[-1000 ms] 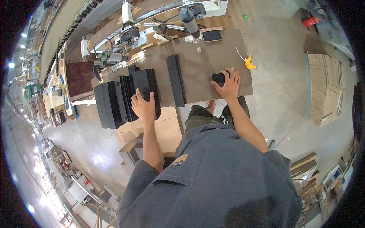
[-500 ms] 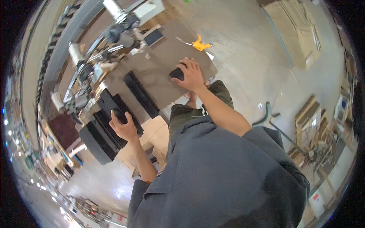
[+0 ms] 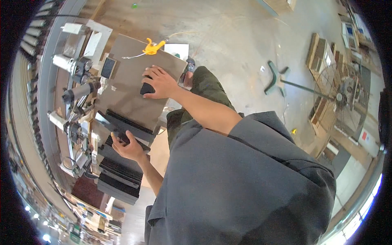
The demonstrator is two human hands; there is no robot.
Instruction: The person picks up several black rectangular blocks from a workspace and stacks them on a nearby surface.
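Observation:
My right hand (image 3: pixel 160 82) is wrapped over a small black block (image 3: pixel 147 89), pressing it against the brown tabletop (image 3: pixel 126 61). On the left, my left hand (image 3: pixel 130 148) curls its thumb and fingers round a flat black strip (image 3: pixel 119 134), whose far end shines in the light. Just beyond that strip lies another long black strip (image 3: pixel 130 125) on the tabletop. Nearer me, several black strips (image 3: pixel 120 171) are stacked side by side. My left fingers partly hide the held strip.
A yellow trigger-shaped tool (image 3: pixel 153 47) lies at the tabletop's far edge. Machine units with grey cylinders (image 3: pixel 77 93) line the left side. To the right stand a caged fan (image 3: pixel 339 96) with a green base (image 3: pixel 277 79) and a pile of wood (image 3: pixel 322 53).
The whole view has turned, shifting the tabletop leftward in the picture. The held strip now lies closer alongside the long separate strip. My right hand still grips the black block.

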